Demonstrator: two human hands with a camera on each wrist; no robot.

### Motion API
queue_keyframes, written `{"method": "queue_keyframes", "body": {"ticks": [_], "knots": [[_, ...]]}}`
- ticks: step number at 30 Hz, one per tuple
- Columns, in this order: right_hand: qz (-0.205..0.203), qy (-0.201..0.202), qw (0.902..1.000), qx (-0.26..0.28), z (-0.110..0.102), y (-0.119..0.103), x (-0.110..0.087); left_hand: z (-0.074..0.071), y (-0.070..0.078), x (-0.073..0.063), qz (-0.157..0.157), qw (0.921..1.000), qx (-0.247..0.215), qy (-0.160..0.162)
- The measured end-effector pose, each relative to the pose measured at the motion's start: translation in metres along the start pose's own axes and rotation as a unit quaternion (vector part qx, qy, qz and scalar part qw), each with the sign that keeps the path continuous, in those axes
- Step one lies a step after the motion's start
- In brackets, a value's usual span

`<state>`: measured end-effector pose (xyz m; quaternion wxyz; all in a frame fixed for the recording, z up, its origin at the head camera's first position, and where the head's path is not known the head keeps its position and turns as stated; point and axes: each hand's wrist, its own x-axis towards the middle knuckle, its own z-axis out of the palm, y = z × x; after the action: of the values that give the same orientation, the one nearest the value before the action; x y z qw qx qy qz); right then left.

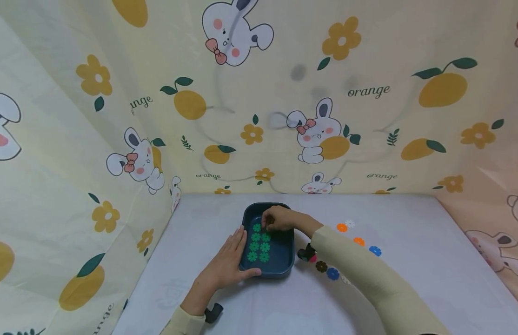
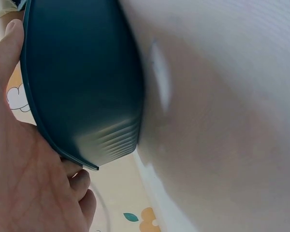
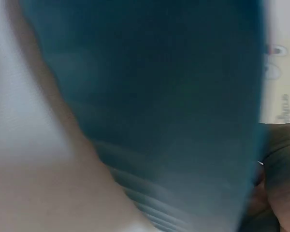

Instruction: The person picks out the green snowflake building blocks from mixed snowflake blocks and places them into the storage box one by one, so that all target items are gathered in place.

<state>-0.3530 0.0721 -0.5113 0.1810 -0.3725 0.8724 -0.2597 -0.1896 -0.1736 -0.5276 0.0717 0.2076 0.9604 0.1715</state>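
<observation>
A dark blue-green tray lies on the white table, with several green flower-shaped pieces in two columns on its floor. My left hand braces the tray's near left corner, straight fingers along the left wall and thumb on the near rim. In the left wrist view the tray's outer wall lies beside the palm. Over the tray's far part, my right hand has its fingers bent down, pinching what seems a green flower piece mostly hidden under the fingertips. The right wrist view shows mainly the tray wall, blurred.
Right of the tray lie loose flower pieces: orange, white, blue and brown, some partly behind the right sleeve. A patterned cloth hangs behind and beside the table.
</observation>
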Motion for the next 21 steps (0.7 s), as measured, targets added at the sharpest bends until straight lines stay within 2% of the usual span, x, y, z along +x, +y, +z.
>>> {"method": "queue_keyframes", "body": {"ticks": [5, 9, 14, 21], "knots": [[-0.036, 0.036, 0.9985, 0.018, -0.015, -0.001, -0.016, -0.001, 0.001, 0.001, -0.001, 1.0000, -0.005, -0.005], [-0.051, 0.054, 0.9967, 0.034, -0.029, -0.001, -0.036, -0.002, 0.002, 0.001, -0.011, 0.9999, -0.010, -0.005], [-0.036, 0.076, 0.9956, 0.041, -0.042, -0.001, -0.067, 0.000, 0.003, 0.000, -0.017, 0.9998, -0.005, -0.001], [-0.013, 0.106, 0.9931, 0.047, -0.052, 0.011, -0.118, 0.001, 0.004, -0.001, -0.008, 1.0000, -0.005, 0.003]]}}
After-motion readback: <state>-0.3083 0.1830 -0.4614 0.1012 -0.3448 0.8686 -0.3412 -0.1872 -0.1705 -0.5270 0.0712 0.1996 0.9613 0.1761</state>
